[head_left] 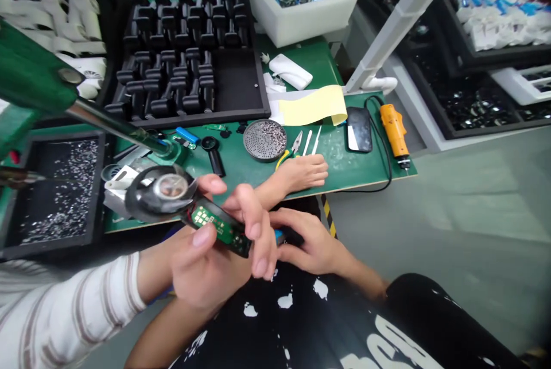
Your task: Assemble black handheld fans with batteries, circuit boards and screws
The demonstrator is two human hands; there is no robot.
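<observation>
My left hand (303, 173) lies on the front edge of the green table (344, 162), fingers stretched out and holding nothing. My right hand (312, 245) is closed on the near end of a long black device with an exposed green circuit board (217, 226). A co-worker's hand (206, 268) in a striped sleeve comes from the left and grips the same device, thumb on the board. A round black part with a metal centre (161, 190) sits at the device's far end.
A green-handled tool with a metal shaft (107, 122) slants in from the upper left. On the table are a black tray of black parts (185, 47), a white bin (301, 7), a round dish of screws (264, 139), pliers and tweezers (301, 142), a phone (359, 128) and an orange electric screwdriver (394, 128).
</observation>
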